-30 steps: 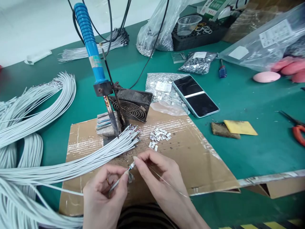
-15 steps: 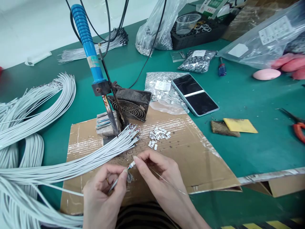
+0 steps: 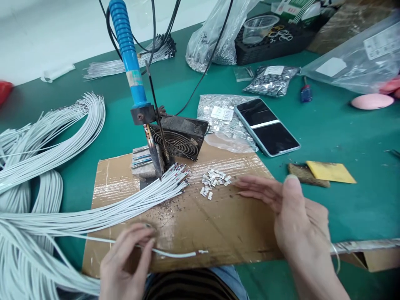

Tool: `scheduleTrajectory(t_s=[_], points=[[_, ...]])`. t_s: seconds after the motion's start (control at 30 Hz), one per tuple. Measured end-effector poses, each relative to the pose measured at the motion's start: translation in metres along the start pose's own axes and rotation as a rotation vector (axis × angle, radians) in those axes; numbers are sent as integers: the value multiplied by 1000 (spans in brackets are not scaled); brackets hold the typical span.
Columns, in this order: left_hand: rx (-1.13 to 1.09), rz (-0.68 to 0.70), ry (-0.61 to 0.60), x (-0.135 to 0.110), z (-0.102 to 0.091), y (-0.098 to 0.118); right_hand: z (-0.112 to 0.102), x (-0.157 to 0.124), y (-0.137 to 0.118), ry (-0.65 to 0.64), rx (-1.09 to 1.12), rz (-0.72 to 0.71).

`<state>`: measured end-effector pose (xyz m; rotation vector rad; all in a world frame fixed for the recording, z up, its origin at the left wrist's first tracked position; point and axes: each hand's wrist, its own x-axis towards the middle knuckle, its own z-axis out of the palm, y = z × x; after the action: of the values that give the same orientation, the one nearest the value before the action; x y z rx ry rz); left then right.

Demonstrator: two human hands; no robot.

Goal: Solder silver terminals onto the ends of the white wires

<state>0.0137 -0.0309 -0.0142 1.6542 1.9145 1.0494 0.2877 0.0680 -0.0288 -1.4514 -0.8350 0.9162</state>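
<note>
My left hand (image 3: 128, 260) is over the cardboard at the lower middle, thumb and fingers apart. A single white cable (image 3: 175, 254) runs beneath it, with its end lying to the right and a small metal-looking tip on it. My right hand (image 3: 290, 212) is open over the board's right side, fingers stretched toward a pile of small white connectors (image 3: 215, 178). A thin wire (image 3: 336, 254) loops at its wrist. A bundle of white cables (image 3: 125, 206) lies with stripped ends near the tip of a blue-handled soldering iron (image 3: 133, 71) held upright in a stand.
A small black fan (image 3: 179, 135) stands behind the iron. Further right are a bag of connectors (image 3: 215, 112), a phone (image 3: 267, 127), a yellow sponge (image 3: 331, 171) and a small screwdriver (image 3: 306, 91). Coiled cables (image 3: 78, 137) cover the left side. The cardboard (image 3: 225, 233) lies on the green table.
My hands have moved apart. The right hand let go of the cable end and swung right, opening. The left hand loosened, and the cable end now lies on the cardboard. The view shifted slightly.
</note>
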Motion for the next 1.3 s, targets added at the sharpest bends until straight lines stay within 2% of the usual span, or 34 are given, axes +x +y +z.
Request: scheduleTrajectory(t_s=[0.07,0.13,0.23,0.4,0.6,0.7,0.83,0.97,1.1,1.3], points=[[237,49,121,2,-9,-11,3,0,1,-2,-17,26],[395,115,146,6,-15,-19,8,-2,2,-16,-23,39],[477,212,105,10,-18,-26,12,-4,5,-30,-44,19],[528,388,109,14,-21,-33,9,-5,6,-59,-133,-38],[565,396,69,12,-27,-39,5,-10,1,-125,-322,-171],[575,405,117,12,-27,-38,11,-13,1,-223,-408,-249],[659,469,78,12,-30,-41,20,-15,6,-265,-488,-319],[687,500,33,10,-32,-46,22,-16,11,-278,-519,-304],[674,462,31,6,-31,-47,18,-20,8,-298,-486,-257],[646,488,28,5,-32,-47,14,-22,5,-228,-380,-172]])
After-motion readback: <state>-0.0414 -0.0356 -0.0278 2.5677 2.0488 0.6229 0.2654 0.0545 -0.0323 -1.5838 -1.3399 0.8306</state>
